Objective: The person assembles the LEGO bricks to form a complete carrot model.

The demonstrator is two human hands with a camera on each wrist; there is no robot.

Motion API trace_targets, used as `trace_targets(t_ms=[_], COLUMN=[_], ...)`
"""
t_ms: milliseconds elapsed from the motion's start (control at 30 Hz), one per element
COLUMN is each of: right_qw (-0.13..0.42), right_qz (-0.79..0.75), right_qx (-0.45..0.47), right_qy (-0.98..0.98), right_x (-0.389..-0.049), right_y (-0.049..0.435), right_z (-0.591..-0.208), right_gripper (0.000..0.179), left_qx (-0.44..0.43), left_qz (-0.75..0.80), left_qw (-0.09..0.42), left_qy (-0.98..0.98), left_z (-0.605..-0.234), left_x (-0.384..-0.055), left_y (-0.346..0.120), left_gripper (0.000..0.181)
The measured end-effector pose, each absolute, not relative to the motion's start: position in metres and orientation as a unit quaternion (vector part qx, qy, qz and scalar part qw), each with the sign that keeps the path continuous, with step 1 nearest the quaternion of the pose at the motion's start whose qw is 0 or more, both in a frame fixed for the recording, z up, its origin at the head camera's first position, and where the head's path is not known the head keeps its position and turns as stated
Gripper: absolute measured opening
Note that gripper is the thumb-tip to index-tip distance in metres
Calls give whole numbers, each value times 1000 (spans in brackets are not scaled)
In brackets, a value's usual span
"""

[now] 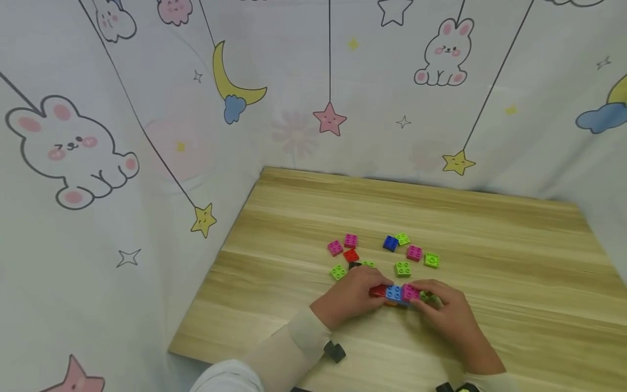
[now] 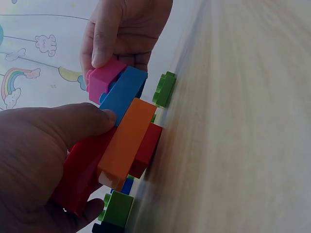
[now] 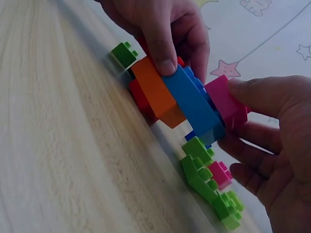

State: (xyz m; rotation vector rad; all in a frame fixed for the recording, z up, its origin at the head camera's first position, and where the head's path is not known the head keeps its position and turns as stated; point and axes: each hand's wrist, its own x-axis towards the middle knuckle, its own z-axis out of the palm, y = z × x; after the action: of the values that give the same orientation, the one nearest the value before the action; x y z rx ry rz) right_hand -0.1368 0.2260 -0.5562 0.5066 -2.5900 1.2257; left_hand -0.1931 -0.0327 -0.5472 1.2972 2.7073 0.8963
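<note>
My left hand (image 1: 350,294) grips a stack of toy building bricks, its thumb across a blue brick (image 2: 124,97) and a red brick (image 2: 87,165). Below these two runs an orange brick (image 2: 127,143), with another red brick (image 3: 141,101) lowest in the stack. My right hand (image 1: 448,307) pinches a pink brick (image 3: 226,102) between thumb and fingers. That pink brick sits at the studded end of the blue brick, slightly tilted in the right wrist view; whether it is pressed fully down I cannot tell.
Loose bricks lie on the wooden table (image 1: 274,228) beyond the hands: several green ones (image 1: 403,269), several pink ones (image 1: 350,240), a red one (image 1: 351,255), a dark blue one (image 1: 390,243) and a black one (image 1: 355,265). A printed curtain (image 1: 294,71) surrounds the table's back and left.
</note>
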Motion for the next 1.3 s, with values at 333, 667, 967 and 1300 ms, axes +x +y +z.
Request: trace_targets(t_ms=[333, 667, 967, 1300], right_qw=[-16, -151, -207, -194], right_qz=[486, 482, 603, 649], right_qx=[-28, -57, -108, -117], right_qy=[-873, -861, -763, -726], right_x=[-138, -145, -153, -155], right_y=[204, 201, 201, 198], right_z=[-538, -524, -528, -534], right_gripper=[39, 57, 39, 28], left_qx=[399, 381, 386, 389], left_qz=[280, 282, 291, 293], left_qw=[20, 41, 33, 26], left_qy=[873, 879, 874, 873], left_z=[-550, -551, -549, -552], left_x=[-192, -190, -189, -189], left_y=[-33, -34, -36, -37], left_gripper=[32, 34, 33, 33])
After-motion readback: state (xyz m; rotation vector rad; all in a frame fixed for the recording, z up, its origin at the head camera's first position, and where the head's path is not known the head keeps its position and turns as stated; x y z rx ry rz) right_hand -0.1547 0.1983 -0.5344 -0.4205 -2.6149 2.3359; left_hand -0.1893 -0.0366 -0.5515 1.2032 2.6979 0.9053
